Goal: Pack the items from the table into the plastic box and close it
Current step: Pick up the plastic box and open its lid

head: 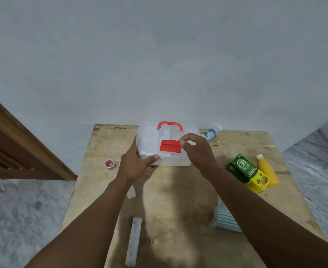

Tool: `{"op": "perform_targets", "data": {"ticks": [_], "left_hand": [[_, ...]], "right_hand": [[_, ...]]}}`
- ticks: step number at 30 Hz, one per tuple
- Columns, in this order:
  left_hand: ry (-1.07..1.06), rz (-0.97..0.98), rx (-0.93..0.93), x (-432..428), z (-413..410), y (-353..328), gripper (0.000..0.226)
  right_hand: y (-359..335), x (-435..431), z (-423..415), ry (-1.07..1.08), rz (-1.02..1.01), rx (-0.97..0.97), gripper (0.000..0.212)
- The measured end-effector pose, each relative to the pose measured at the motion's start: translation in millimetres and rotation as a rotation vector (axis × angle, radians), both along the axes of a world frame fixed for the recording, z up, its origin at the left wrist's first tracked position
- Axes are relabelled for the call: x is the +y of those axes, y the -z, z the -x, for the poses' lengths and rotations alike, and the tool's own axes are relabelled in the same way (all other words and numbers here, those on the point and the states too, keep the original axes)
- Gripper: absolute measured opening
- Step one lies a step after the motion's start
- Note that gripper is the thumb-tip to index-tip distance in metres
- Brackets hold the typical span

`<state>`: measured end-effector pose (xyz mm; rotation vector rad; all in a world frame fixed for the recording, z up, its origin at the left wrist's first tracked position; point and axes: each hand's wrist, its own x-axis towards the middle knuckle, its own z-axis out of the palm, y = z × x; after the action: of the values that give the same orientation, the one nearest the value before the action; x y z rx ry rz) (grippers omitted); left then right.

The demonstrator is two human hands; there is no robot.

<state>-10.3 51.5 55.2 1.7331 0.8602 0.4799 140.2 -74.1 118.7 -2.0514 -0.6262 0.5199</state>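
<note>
Pale plaster wall stands behind the wooden counter [178, 200], and the plastic box [151, 134] sits near its far edge with the lid down. My left grip [136, 161] is curled round the box's left front corner to steady it. My right grip [196, 149] pinches the upper right edge of the red latch [169, 147] between thumb and fingertips. I judge this is the opening step: the green carton [246, 169], yellow bottle [266, 169], white bottle [210, 133] and red tape roll [109, 164] lie on the counter, unpacked. Next the latch must be pulled free and the lid lifted, the left grip keeping the box from sliding.
</note>
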Motion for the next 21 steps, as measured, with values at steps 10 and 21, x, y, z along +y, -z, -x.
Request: {"op": "perform_targets", "data": {"ticks": [10,21], "left_hand": [[-0.036,-0.099,0.122,7.2,-7.2,5.2,0.078],[-0.006,-0.104,0.084,4.9,-7.9,-2.8,0.080]], "right_hand": [[-27.3,21.9,-20.2,0.008,0.040,-0.314,0.015],[-64.0,58.0,-55.8,-0.040,-0.065,-0.799,0.015]]}}
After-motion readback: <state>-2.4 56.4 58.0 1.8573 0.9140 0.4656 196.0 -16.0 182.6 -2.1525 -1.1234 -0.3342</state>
